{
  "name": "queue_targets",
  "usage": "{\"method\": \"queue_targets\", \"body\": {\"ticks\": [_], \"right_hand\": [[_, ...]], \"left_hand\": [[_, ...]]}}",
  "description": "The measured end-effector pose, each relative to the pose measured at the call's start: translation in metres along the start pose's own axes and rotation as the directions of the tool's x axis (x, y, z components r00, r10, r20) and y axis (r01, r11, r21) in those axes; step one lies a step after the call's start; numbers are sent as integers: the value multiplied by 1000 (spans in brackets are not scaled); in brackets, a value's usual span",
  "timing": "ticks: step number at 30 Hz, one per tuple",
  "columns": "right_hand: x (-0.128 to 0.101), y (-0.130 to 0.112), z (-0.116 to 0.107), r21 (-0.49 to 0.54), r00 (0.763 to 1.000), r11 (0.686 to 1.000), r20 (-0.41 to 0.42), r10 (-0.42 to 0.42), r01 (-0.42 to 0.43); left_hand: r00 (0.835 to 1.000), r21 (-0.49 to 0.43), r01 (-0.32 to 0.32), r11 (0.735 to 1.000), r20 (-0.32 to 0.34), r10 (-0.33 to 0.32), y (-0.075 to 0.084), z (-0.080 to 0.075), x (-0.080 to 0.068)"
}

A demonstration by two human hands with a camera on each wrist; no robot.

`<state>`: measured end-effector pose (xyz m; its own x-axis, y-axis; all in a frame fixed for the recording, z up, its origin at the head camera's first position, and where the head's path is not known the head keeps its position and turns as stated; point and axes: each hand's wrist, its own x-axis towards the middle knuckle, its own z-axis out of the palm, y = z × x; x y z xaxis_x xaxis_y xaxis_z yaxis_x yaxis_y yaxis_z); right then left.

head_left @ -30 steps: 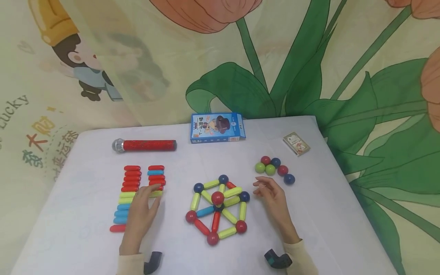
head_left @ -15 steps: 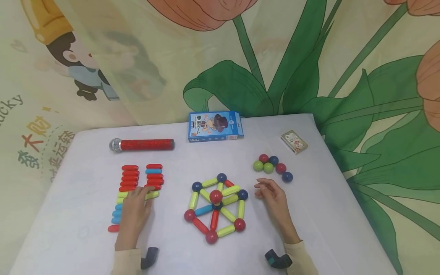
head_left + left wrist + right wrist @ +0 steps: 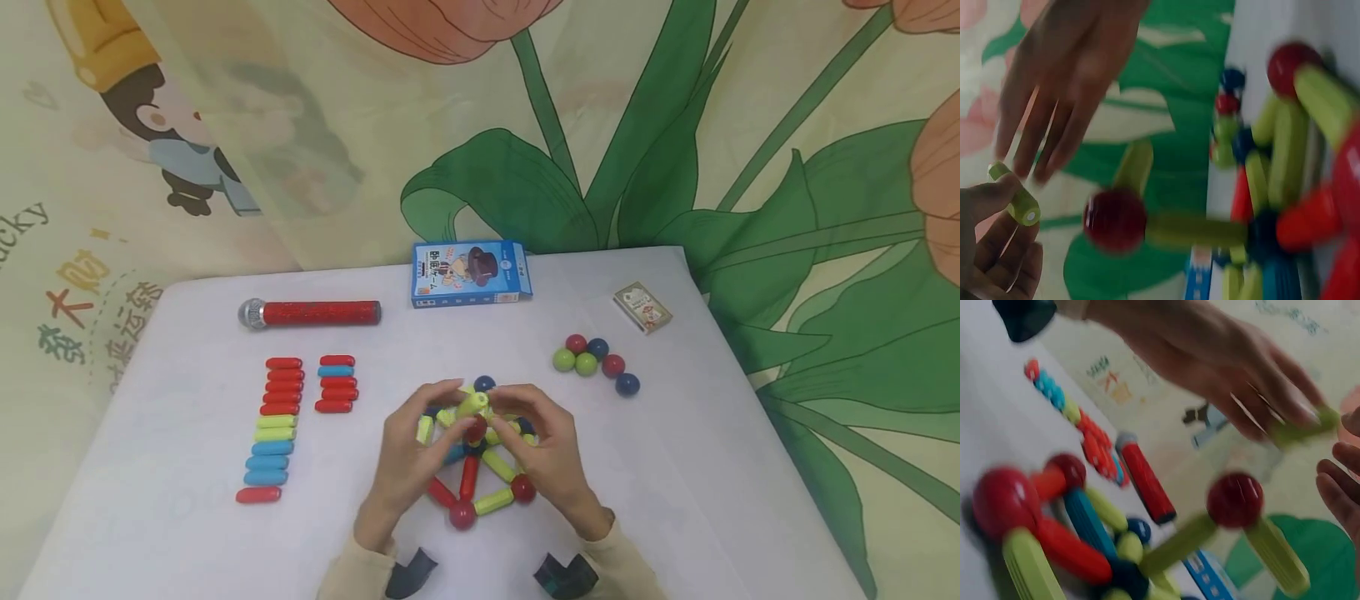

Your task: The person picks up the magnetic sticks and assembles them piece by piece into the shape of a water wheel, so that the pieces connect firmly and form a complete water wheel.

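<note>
My left hand (image 3: 405, 458) pinches a yellow-green magnetic rod (image 3: 1024, 207) between thumb and fingers, above the centre of a wheel-shaped model of rods and balls. The right hand (image 3: 551, 454) is opposite, its fingers extended close to the rod's other end in the left wrist view. Below the held rod, a red ball (image 3: 1116, 220) tops an upright yellow-green rod (image 3: 1194, 230) on the dark blue hub ball (image 3: 1265, 234). Another yellow-green rod (image 3: 1277, 556) juts from that red ball. The hands hide part of the model's rim; a red rim ball (image 3: 462, 514) shows in front.
Left of the model lie two columns of rods, such as a blue rod (image 3: 266, 477) and a red rod (image 3: 336, 407). Several loose balls (image 3: 586, 364) are at right. A red microphone (image 3: 322, 313), blue box (image 3: 471, 275) and small card box (image 3: 642, 307) stand further back.
My left hand has taken the yellow-green rod from the bottom of the shorter column and carried it right, over the model. The right hand has moved left to meet it.
</note>
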<state>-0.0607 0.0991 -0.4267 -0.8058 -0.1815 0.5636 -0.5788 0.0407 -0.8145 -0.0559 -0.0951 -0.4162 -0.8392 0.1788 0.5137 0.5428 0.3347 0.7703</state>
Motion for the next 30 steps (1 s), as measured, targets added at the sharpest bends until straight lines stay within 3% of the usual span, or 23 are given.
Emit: {"method": "queue_targets", "body": {"ticks": [3, 7, 10, 14, 16, 19, 23, 30], "right_hand": [[2, -2, 9, 9, 998, 999, -40, -43, 43], [0, 3, 1, -67, 991, 997, -120, -52, 44], [-2, 7, -14, -161, 987, 986, -163, 1, -28], [-15, 28, -29, -286, 980, 946, -171, 102, -149], [-24, 38, -30, -344, 981, 922, -137, 140, -179], [-36, 53, -28, -407, 982, 894, -74, 172, -188], [-42, 58, -26, -424, 985, 889, -48, 165, -170], [-40, 61, -25, -412, 981, 890, -85, 175, -195]], "left_hand": [[998, -29, -56, 998, 13, 57, 9, 18, 7], [998, 12, -44, 999, 49, 43, 12, 26, 9], [991, 73, 31, 997, 130, -40, 9, 27, 5], [965, 152, 140, 978, 202, -170, 1, 30, -3], [961, 168, 154, 974, 204, -187, -4, 33, -6], [970, 182, 130, 975, 178, -163, -9, 37, -9], [974, 182, 130, 975, 160, -160, -11, 40, -11], [983, 148, 101, 984, 140, -122, -12, 43, -12]]}}
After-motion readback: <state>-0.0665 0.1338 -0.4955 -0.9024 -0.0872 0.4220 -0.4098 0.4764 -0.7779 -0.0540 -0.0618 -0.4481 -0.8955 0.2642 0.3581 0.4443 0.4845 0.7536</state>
